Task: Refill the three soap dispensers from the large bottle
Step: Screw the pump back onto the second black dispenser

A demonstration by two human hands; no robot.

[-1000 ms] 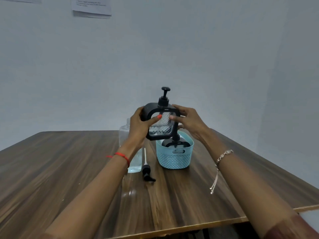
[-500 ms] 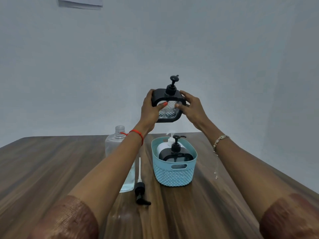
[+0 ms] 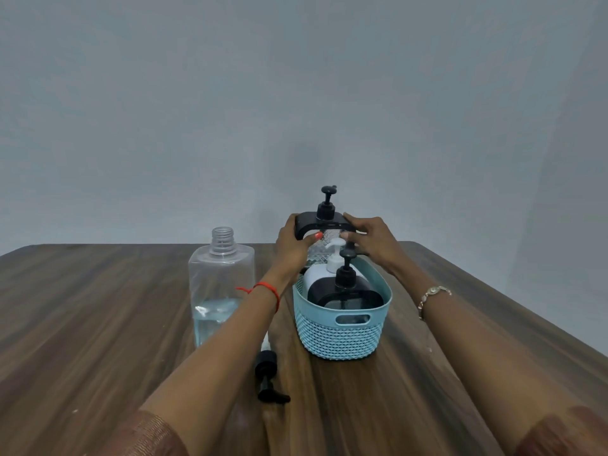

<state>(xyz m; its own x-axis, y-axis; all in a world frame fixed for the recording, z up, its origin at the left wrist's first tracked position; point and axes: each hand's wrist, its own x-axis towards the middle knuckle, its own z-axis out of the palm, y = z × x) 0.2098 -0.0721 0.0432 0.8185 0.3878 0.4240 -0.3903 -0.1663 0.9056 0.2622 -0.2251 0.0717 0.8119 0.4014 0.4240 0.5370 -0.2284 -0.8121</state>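
A dark wood-grain table (image 3: 98, 324) runs back to a plain grey wall. Nearest, a loose black pump head (image 3: 268, 376) lies on its side on the bare wood, well in from the near edge. Behind it stands the large bottle (image 3: 221, 284), uncapped and about a third full of clear liquid. To its right, a blue basket (image 3: 339, 334) holds a black dispenser (image 3: 343, 291) and a white dispenser (image 3: 324, 271).

At the basket's far end, the left hand (image 3: 292, 245) and right hand (image 3: 370, 241) grip a third dispenser (image 3: 324, 222) by its sides, upright. If it comes down crooked it could catch the white pump or tip the basket; a forearm could knock the open bottle. No readable writing shows anywhere.
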